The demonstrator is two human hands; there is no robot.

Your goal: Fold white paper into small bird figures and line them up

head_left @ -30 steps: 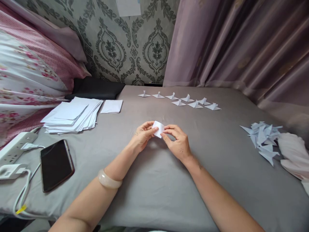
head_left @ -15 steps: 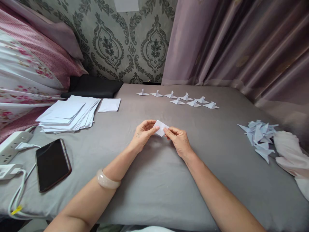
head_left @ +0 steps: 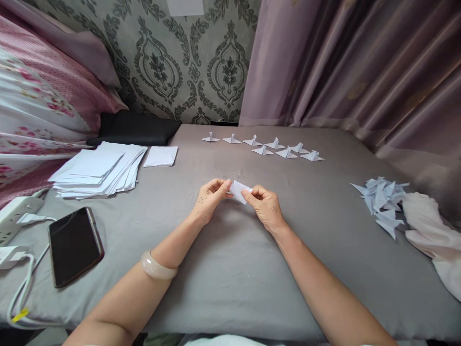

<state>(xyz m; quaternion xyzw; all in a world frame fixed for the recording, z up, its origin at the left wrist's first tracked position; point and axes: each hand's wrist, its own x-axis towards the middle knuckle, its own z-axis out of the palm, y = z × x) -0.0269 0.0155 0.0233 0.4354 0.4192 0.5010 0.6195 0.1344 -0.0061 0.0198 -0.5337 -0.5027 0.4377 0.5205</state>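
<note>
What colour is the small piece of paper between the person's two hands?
The small piece of paper is white, as the head view shows.

Patterned grey wallpaper (head_left: 194,43) with leafy medallions (head_left: 228,69) stands at twelve o'clock; mauve curtains (head_left: 324,62) hang in folds from one to two, pink floral fabric (head_left: 54,81) drapes at ten, and the grey-covered surface (head_left: 230,278) reaches from six toward the wallpaper

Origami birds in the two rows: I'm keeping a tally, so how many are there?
8: five farther birds, left to right along the back; three nearer birds in front, toward the right. None in the rows looks hidden.
</note>
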